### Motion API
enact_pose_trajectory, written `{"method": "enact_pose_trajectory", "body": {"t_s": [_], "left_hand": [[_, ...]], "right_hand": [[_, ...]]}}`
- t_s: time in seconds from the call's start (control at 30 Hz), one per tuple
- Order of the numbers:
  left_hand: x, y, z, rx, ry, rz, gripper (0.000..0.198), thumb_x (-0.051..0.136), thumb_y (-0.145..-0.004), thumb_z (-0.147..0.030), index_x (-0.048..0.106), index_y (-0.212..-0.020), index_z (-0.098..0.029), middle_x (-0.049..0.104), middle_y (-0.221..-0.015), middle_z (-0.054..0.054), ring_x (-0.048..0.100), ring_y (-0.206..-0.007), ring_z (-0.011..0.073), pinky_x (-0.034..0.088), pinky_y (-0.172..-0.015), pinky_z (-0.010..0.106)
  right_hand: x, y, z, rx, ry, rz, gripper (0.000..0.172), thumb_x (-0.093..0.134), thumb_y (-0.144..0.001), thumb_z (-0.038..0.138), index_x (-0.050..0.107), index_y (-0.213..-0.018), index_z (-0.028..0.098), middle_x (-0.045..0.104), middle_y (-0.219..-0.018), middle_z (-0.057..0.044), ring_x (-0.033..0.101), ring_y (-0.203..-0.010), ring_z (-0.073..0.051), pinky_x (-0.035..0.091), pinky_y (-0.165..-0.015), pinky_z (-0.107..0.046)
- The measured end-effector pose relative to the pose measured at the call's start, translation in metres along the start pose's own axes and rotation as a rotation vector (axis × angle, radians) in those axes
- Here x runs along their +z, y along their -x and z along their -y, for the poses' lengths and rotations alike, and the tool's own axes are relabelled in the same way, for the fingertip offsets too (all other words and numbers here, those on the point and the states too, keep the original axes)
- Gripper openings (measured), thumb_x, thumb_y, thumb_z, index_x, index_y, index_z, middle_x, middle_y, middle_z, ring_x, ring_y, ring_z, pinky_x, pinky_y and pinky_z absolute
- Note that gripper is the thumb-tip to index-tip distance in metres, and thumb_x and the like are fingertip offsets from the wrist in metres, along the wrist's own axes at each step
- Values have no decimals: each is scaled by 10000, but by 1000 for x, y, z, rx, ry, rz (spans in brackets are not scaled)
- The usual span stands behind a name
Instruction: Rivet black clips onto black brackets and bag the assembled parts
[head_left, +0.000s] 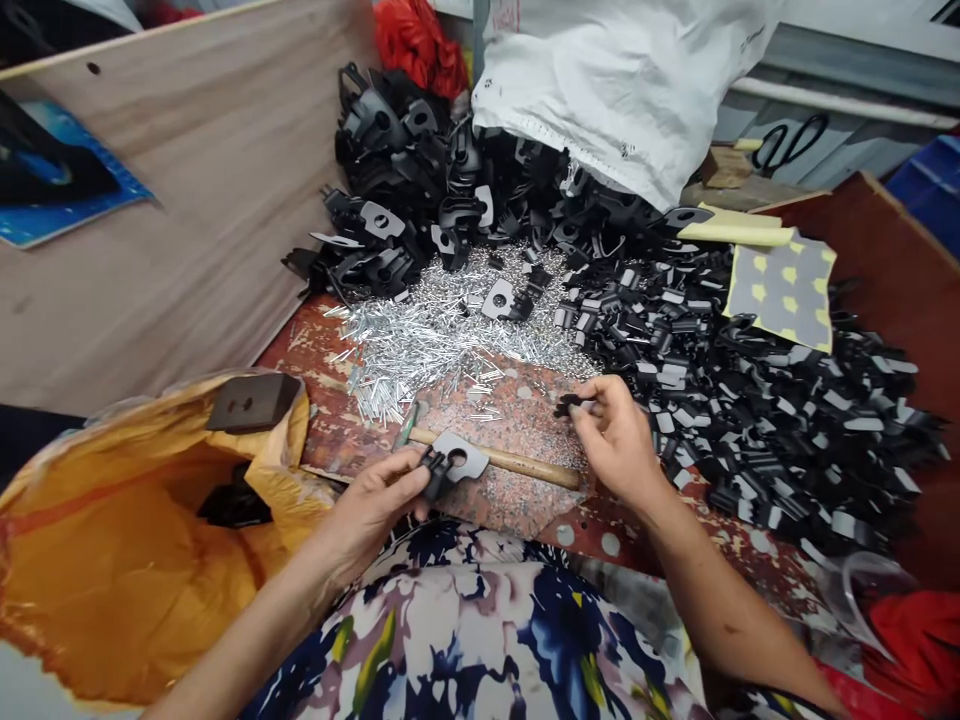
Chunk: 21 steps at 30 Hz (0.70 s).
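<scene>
Above the floral lap point(480, 640), the left hand point(375, 505) pinches a bracket point(471, 464) over the hammer point(525, 466), the right hand point(619, 435) pinching a small clip point(570, 404), at the desk's point(330, 440) front edge.

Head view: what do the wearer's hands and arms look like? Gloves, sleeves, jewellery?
Left hand and right hand are bare: no gloves, and no rings, watch or bracelet show. Both forearms are bare too; no cuff reaches the wrists. The only clothing seen is a floral garment below them, white with dark blue, yellow-green and pink blotches.
</scene>
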<state>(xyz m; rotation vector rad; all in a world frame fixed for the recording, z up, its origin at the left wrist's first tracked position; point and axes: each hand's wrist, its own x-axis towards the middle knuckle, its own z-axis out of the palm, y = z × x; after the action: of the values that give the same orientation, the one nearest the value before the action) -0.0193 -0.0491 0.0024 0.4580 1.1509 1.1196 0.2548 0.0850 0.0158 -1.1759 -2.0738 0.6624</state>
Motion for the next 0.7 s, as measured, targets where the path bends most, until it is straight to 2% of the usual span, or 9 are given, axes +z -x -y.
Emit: {"method": "enact_pose_trajectory", "body": {"t_s": [0.07,0.13,0.23,0.3,0.37,0.43,0.53,0.6,0.7], "left_hand": [[9,-7,0,32,-30,24,252,892,-712,-393,788,-795,-179,627,-845,21,537,-645,106,494,-573,221],[17,-12,0,53,-37,41,242,884,-718,-388,797,-827,-189,634,-875,20,562,-639,103,510,-583,231],[26,-16,2,88,-9,54,232,875,-728,-382,783,-809,-185,631,-869,11,585,-629,96,521,-601,230],[29,-17,3,105,25,45,240,881,-721,-378,771,-790,-177,626,-883,13,601,-664,107,550,-638,241],[30,-17,4,101,49,42,236,876,-729,-374,763,-778,-172,611,-884,14,598,-686,111,570,-663,249],[31,-16,5,96,65,53,218,863,-749,-366,765,-785,-175,602,-880,15,585,-700,112,579,-677,248],[30,-17,7,96,87,72,195,852,-763,-355,773,-811,-183,595,-885,16,575,-719,116,583,-678,245],[30,-17,8,96,89,78,191,846,-769,-353,775,-822,-184,595,-889,17,581,-724,120,584,-669,244],[30,-18,7,112,73,86,207,833,-782,-366,774,-842,-178,613,-908,28,601,-730,131,587,-662,249]], "right_hand": [[22,2,17,0,-254,17,344,487,-970,211,517,-1311,252,696,-1027,-54,687,-931,-194,584,-813,-362],[44,4,34,-74,-309,51,292,492,-976,198,604,-1237,269,723,-1044,-40,687,-987,-192,569,-934,-419],[66,7,50,-206,-119,-42,181,546,-963,180,684,-1038,271,752,-990,-3,696,-973,-193,438,-1128,-545],[74,8,52,-249,8,-123,209,544,-953,160,675,-1076,267,756,-985,-6,704,-946,-199,333,-1203,-602],[78,8,50,-250,59,-167,302,501,-955,137,649,-1186,264,751,-1012,-21,700,-941,-206,303,-1221,-609],[79,7,49,-238,70,-157,364,470,-962,124,638,-1245,279,750,-1033,-21,686,-966,-212,338,-1199,-590],[78,6,49,-241,57,-120,310,500,-958,132,699,-1130,295,760,-1035,-18,672,-1013,-227,450,-1079,-529],[78,5,51,-232,22,-122,266,524,-949,141,725,-1049,283,768,-1001,-24,689,-966,-224,491,-1012,-495],[80,4,55,-204,-22,-108,246,546,-940,167,744,-1021,289,780,-953,-13,715,-916,-218,464,-1059,-524]]}}
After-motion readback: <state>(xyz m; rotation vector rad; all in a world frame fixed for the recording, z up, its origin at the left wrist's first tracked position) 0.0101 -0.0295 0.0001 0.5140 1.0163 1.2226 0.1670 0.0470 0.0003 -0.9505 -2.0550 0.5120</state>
